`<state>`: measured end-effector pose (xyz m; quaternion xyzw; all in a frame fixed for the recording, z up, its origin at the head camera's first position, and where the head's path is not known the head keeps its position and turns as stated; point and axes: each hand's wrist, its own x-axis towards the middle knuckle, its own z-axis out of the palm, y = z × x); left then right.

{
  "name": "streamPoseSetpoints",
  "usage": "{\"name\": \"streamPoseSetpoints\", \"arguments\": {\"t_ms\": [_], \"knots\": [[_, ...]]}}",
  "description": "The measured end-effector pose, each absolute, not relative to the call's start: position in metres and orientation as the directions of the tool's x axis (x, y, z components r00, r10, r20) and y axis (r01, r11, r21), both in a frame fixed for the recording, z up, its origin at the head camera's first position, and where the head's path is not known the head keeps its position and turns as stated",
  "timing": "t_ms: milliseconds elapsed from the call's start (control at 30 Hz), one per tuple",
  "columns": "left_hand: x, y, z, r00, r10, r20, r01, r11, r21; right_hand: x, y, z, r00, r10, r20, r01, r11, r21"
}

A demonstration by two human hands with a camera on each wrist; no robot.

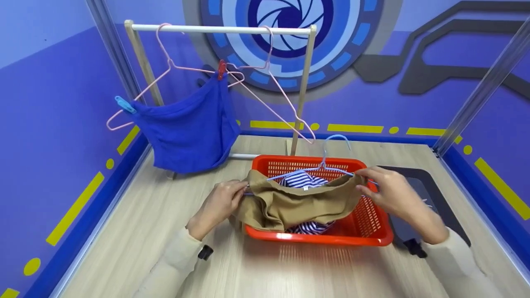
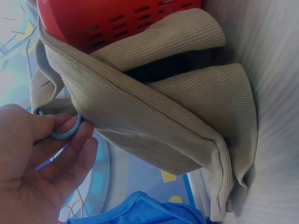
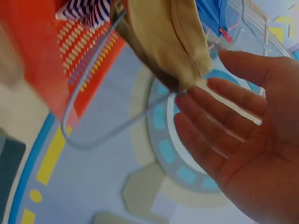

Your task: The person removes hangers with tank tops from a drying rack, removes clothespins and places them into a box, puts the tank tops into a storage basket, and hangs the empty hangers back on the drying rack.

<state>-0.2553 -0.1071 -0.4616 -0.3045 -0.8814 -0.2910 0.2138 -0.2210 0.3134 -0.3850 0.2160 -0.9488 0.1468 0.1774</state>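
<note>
Tan ribbed shorts (image 1: 310, 205) hang over the red basket (image 1: 314, 238), with a light-blue hanger (image 1: 323, 164) inside their waistband. At the left end of the waist, my left hand (image 1: 219, 202) pinches the hanger; in the left wrist view its curved blue end (image 2: 65, 134) lies in the fingers under the thumb. My right hand (image 1: 391, 192) is at the opposite corner. The right wrist view shows its fingers nearly straight and the thumb apart, fingertips touching the shorts' edge (image 3: 187, 70). The hanger's other end (image 3: 86, 147) sticks out beyond that edge.
Inside the basket lies a navy-and-white striped garment (image 1: 304, 180). Behind to the left, a rack (image 1: 223, 29) carries two pink hangers; blue shorts (image 1: 186, 124) are clipped to one by red (image 1: 222, 69) and blue clothespins (image 1: 125, 104). A dark tray (image 1: 447, 207) sits right of the basket.
</note>
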Motion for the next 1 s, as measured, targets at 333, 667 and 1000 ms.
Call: {"name": "streamPoseSetpoints", "arguments": {"t_ms": [333,667,1000], "knots": [[-0.253,-0.103,-0.461,-0.694,0.407,0.593,0.658,0.693,0.294,-0.232,0.308,-0.396,-0.843,-0.356,0.403,-0.463,0.862,-0.206],[-0.252,-0.101,-0.461,-0.662,0.410,0.627,0.693,0.654,0.303,-0.235,0.310,-0.400,-0.807,-0.345,0.479,-0.490,0.845,-0.216],[-0.256,-0.103,-0.469,-0.587,0.378,0.716,0.732,0.625,0.271,-0.238,0.319,-0.406,-0.733,-0.324,0.598,-0.523,0.831,-0.191]]}}
